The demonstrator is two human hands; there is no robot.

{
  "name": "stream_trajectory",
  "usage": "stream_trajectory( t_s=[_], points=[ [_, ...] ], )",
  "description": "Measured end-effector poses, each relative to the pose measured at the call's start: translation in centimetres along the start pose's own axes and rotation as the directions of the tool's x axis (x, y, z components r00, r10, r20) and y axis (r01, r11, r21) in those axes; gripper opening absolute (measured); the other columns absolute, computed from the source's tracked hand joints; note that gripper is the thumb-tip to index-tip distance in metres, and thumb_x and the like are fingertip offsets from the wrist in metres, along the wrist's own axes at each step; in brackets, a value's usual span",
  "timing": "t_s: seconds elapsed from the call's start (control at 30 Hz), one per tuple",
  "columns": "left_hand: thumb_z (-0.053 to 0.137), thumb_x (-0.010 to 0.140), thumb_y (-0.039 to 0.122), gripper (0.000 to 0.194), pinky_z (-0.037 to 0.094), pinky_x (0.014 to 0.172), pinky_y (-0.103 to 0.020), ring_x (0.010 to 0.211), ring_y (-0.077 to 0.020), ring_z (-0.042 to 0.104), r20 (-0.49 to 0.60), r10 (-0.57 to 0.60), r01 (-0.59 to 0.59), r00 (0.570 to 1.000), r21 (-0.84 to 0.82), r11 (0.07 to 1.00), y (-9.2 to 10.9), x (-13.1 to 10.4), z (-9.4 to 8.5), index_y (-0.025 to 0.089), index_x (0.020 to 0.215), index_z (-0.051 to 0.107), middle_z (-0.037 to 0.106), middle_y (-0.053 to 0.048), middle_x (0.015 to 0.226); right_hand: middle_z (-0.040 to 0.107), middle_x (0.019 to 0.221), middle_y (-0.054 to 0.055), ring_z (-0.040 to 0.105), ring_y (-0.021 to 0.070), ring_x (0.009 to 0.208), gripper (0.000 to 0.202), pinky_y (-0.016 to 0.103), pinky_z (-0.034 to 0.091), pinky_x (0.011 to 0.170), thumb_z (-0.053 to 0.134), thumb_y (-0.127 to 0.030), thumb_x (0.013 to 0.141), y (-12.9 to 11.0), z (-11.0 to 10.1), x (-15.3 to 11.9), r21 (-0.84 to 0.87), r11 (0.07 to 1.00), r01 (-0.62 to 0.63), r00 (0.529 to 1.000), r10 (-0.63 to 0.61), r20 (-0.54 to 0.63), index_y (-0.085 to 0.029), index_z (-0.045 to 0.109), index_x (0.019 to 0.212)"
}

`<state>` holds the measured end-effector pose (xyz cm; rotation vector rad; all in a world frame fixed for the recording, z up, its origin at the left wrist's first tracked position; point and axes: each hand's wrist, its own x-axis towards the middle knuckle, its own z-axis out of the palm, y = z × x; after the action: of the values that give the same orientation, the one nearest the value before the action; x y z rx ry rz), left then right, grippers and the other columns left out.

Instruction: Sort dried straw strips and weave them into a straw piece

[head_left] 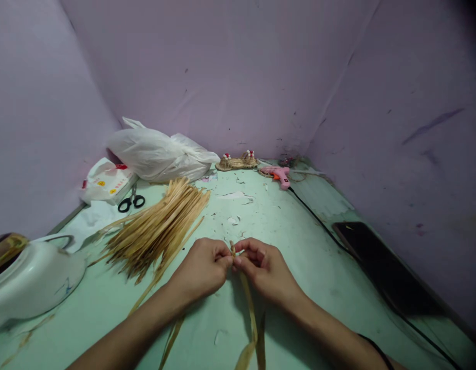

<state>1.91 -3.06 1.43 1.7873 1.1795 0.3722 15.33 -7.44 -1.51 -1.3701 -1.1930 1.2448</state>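
My left hand (204, 264) and my right hand (263, 264) meet over the middle of the table, fingertips nearly touching. Between their pinched thumbs and fingers is the short twisted or braided end of some dried plant strips (233, 248). A long, flat loose strip (250, 308) trails from under the fingers toward the front edge, and other strips hang below the left wrist. Both hands are closed on the small piece; the exact grip is partly hidden by the fingers. Left of my hands lies a thick bundle of dried straw-coloured strips (157, 226).
Scissors (132, 201), a white box (110, 181) and a white plastic bag (164, 151) are at the back left. A white container (37, 282) stands near left. A woven piece (237, 163) sits against the wall. A pink glue gun (278, 174), its cord and a dark phone (388, 267) lie right.
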Motion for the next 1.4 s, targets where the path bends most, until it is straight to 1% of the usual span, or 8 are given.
stream_trajectory(
  t_s=[0.23,0.43,0.53,0.63,0.83,1.03,1.2,1.4],
  points=[
    [0.048,0.062,0.020,0.013,0.023,0.044,-0.021,0.044,-0.0077,0.033,-0.004,-0.026,0.026,1.000,-0.122,0.992,0.0,0.4,-0.3,0.015,0.051,0.050,0.040,0.005,0.044,0.059,0.055,0.001,0.048,0.0107,0.052,0.018,0.023,0.036,0.050,0.061,-0.032,0.067,-0.8,-1.4,0.4,-0.264,0.965,0.000,0.998,-0.018,-0.065,-0.015,0.064,0.063],
    [0.047,0.060,0.017,0.013,0.024,0.043,-0.021,0.044,-0.0079,0.034,-0.187,-0.058,0.042,0.981,-0.089,0.995,-0.4,0.5,0.7,0.015,0.048,0.051,0.040,0.004,0.043,0.052,0.047,-0.001,0.037,0.0065,0.039,0.017,0.021,0.030,0.040,0.055,-0.023,0.070,-1.7,-0.4,-0.3,-0.104,0.972,-0.210,0.978,0.209,-0.023,-0.014,0.059,0.055],
    [0.046,0.059,0.015,0.012,0.026,0.040,-0.021,0.038,-0.0080,0.038,-0.210,-0.160,0.109,0.965,-0.236,0.966,-0.6,0.7,1.1,0.016,0.049,0.051,0.048,0.003,0.042,0.055,0.052,0.001,0.044,0.0092,0.046,0.019,0.021,0.033,0.045,0.050,-0.024,0.075,-1.0,0.6,-1.4,-0.290,0.956,0.050,0.998,-0.055,-0.008,-0.014,0.062,0.063],
    [0.045,0.061,0.015,0.013,0.022,0.034,-0.021,0.028,-0.0066,0.034,-0.145,-0.272,0.205,0.951,-0.361,0.910,-0.5,0.7,1.4,0.017,0.049,0.048,0.051,0.003,0.040,0.056,0.057,0.004,0.048,0.0111,0.050,0.025,0.023,0.036,0.049,0.040,-0.019,0.080,0.0,1.3,-2.3,-0.511,0.789,0.342,0.937,-0.330,0.117,-0.014,0.061,0.068],
    [0.048,0.062,0.014,0.012,0.024,0.037,-0.019,0.032,-0.0052,0.032,-0.163,-0.270,0.171,0.949,-0.453,0.875,-0.4,0.9,1.6,0.016,0.050,0.049,0.049,0.004,0.040,0.060,0.060,0.006,0.051,0.0135,0.049,0.020,0.025,0.033,0.047,0.044,-0.016,0.077,0.4,1.0,-2.8,-0.667,0.547,0.506,0.856,-0.416,0.307,-0.013,0.063,0.073],
    [0.054,0.061,0.021,0.016,0.026,0.042,-0.019,0.039,-0.0061,0.035,-0.158,-0.183,0.092,0.970,-0.460,0.883,-0.2,0.7,1.3,0.015,0.049,0.047,0.043,0.005,0.040,0.063,0.070,0.004,0.056,0.0144,0.063,0.016,0.027,0.042,0.061,0.053,-0.032,0.075,-1.2,-0.4,-1.0,-0.259,0.955,0.144,0.963,-0.196,-0.186,-0.017,0.059,0.074],
    [0.054,0.062,0.022,0.016,0.027,0.044,-0.020,0.039,-0.0071,0.037,-0.038,-0.145,0.110,0.989,-0.471,0.875,0.1,0.4,1.5,0.016,0.049,0.047,0.047,0.003,0.041,0.049,0.048,-0.005,0.039,0.0073,0.037,0.016,0.019,0.029,0.038,0.054,-0.031,0.070,-1.2,-0.4,0.4,0.271,0.908,-0.318,0.948,0.304,0.094,-0.018,0.048,0.076],
    [0.051,0.061,0.017,0.013,0.024,0.044,-0.021,0.039,-0.0069,0.034,0.006,-0.200,0.188,0.980,-0.374,0.908,0.2,0.4,1.4,0.016,0.049,0.048,0.045,0.004,0.039,0.047,0.045,-0.004,0.036,0.0053,0.042,0.010,0.020,0.027,0.043,0.059,-0.020,0.062,-1.0,-0.7,0.5,0.047,0.977,-0.207,0.978,0.207,0.006,-0.014,0.053,0.055]
  ],
)
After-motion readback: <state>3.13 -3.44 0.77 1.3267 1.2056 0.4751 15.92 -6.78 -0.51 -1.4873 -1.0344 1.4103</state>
